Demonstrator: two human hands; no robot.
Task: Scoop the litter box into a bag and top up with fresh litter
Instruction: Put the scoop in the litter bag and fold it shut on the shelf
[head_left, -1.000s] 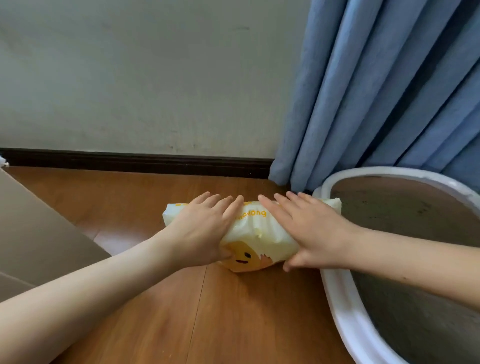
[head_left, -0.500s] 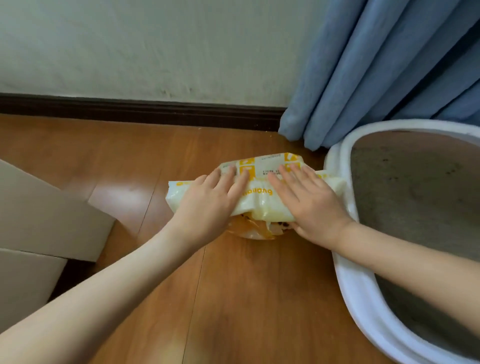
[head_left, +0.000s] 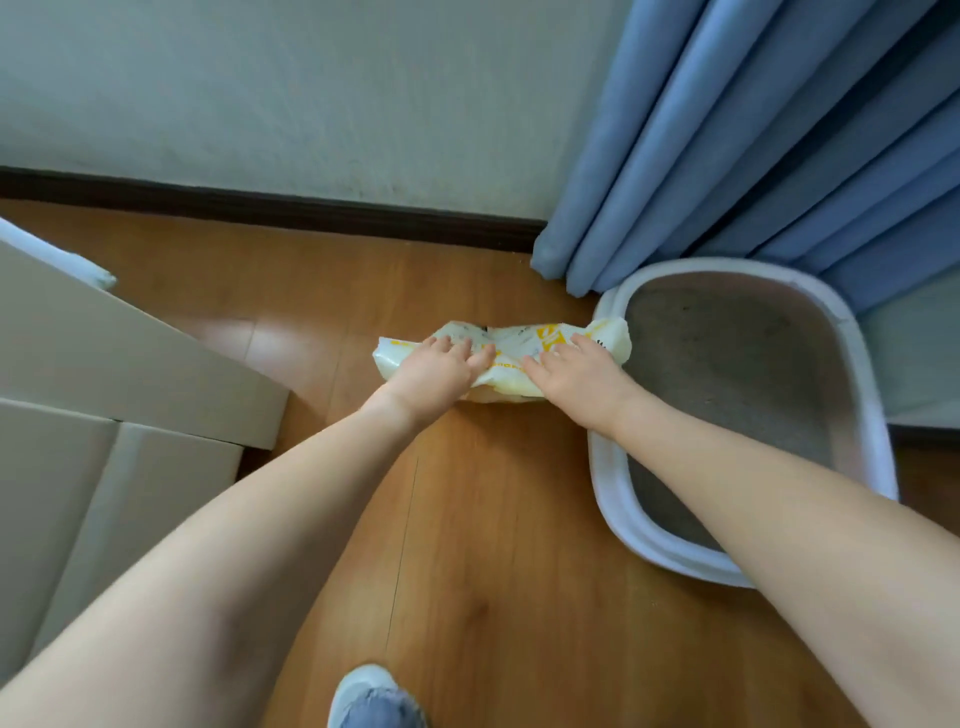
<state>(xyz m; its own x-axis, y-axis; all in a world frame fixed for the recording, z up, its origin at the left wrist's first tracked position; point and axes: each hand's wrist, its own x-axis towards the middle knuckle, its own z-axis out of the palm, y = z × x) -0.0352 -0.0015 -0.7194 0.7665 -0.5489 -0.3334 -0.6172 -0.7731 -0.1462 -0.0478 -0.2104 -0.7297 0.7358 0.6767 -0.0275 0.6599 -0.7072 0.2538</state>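
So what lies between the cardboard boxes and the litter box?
In the head view, the yellow-white bag on the wood floor, both hands pressing it.

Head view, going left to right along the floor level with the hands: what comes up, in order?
Cardboard boxes → left hand on the yellow-and-white litter bag → right hand on the same bag → white litter box, with the blue curtain hanging behind it.
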